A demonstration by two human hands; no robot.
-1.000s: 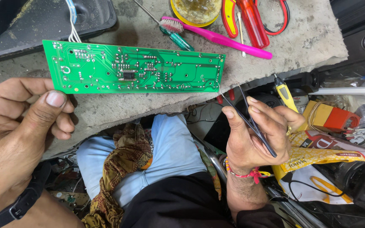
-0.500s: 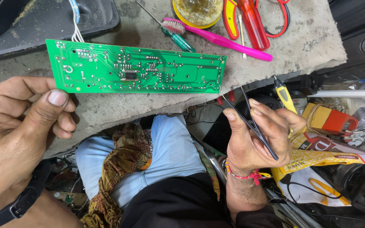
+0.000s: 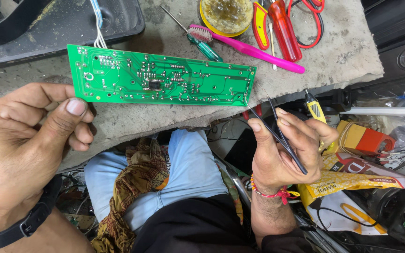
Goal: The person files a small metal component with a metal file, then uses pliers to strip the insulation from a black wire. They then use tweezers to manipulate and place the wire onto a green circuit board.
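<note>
I see the green circuit board (image 3: 161, 80) lying lengthwise on the bench (image 3: 333, 61), its right end just above my right hand (image 3: 282, 150), which pinches black tweezers (image 3: 277, 136), while my left hand (image 3: 29, 140) rests empty, half-curled, below its left end.

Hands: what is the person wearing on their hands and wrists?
Both hands are bare, with no gloves and no sleeves in view. The left hand has a black strap with a buckle around the wrist, like a watch band. The right hand has a thin red and pink thread bracelet tied at the wrist, with short loose ends.
</note>
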